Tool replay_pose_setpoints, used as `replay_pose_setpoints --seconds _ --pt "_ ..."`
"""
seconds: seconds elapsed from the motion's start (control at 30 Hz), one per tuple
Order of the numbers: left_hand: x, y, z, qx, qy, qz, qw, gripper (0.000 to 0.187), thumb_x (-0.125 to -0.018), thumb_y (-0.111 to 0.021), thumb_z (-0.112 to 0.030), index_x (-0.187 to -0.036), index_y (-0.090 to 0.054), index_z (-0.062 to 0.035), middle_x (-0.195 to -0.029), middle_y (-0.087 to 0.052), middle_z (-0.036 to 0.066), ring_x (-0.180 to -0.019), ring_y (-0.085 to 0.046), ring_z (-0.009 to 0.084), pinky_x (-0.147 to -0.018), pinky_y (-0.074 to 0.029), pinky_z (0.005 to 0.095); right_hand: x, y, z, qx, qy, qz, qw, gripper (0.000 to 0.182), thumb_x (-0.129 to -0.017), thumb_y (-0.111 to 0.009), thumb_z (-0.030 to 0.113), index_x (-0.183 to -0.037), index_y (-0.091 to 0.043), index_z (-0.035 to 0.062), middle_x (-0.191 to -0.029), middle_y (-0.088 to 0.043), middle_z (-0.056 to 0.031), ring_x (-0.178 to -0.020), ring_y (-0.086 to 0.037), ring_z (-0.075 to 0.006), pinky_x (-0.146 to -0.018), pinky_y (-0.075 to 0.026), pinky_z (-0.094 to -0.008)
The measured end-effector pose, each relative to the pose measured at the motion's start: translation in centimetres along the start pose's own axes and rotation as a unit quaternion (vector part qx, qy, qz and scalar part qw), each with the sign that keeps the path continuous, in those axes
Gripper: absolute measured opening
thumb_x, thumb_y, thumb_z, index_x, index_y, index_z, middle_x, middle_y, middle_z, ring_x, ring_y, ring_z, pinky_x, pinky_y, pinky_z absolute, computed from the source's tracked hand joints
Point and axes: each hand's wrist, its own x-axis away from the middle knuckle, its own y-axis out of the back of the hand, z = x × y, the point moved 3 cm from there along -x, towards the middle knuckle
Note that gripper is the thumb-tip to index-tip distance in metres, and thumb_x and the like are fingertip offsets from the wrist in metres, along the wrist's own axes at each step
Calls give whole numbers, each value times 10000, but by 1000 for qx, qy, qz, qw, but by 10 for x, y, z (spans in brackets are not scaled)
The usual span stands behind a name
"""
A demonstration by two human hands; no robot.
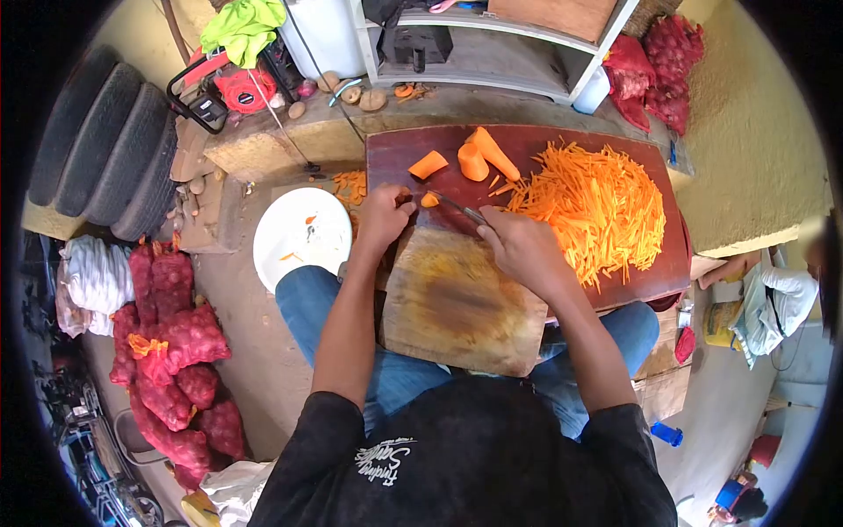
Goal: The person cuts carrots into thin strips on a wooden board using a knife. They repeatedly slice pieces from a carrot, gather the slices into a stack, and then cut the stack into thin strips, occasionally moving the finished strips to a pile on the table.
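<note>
My right hand (522, 248) is closed round the handle of a knife (458, 207), its blade pointing left across the dark red board (386, 149). A small carrot piece (429, 199) lies by the blade tip. Just left of it is my left hand (386, 215), with fingers curled; whatever they hold, if anything, is hidden. Beyond the hands are a cut carrot chunk (428, 164), a short upright-looking carrot piece (472, 162) and a longer carrot (493, 154). A large heap of carrot strips (601, 206) covers the right side. Nearest my body, a stained wooden cutting board (461, 307) rests across my lap.
A white bucket (303, 233) with orange scraps stands left of my knee. Carrot peelings (349, 187) lie behind it. Red mesh sacks (180, 351) and stacked tyres (105, 140) line the left. A grey shelf (492, 61) is ahead; another person (781, 299) is at the right.
</note>
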Motion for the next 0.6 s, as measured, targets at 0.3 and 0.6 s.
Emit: replay_pose_setpoints --seconds 0.3,0.6 --pt "15 6 -39 -110 -148 -17 983 310 -859 -819 -63 -1160 -786 5 -1130 -746 226 -1142 -686 466 -996 -547 532 40 38 22 -11 -28 -28 999 208 -1055 -738 194 -1191 -719 37 -934 -743 -229 -876 -737 -455 -751 -574 -542" --pt "107 -5 -93 -27 -193 189 963 413 -836 -834 -39 -1242 -761 -13 -1255 -686 207 -1224 -645 448 -1048 -522 515 130 50 12 -69 40 8 997 328 -917 -847 109 -1234 -817 30 -1056 -824 -172 -942 -788 -396 -837 -621 -479"
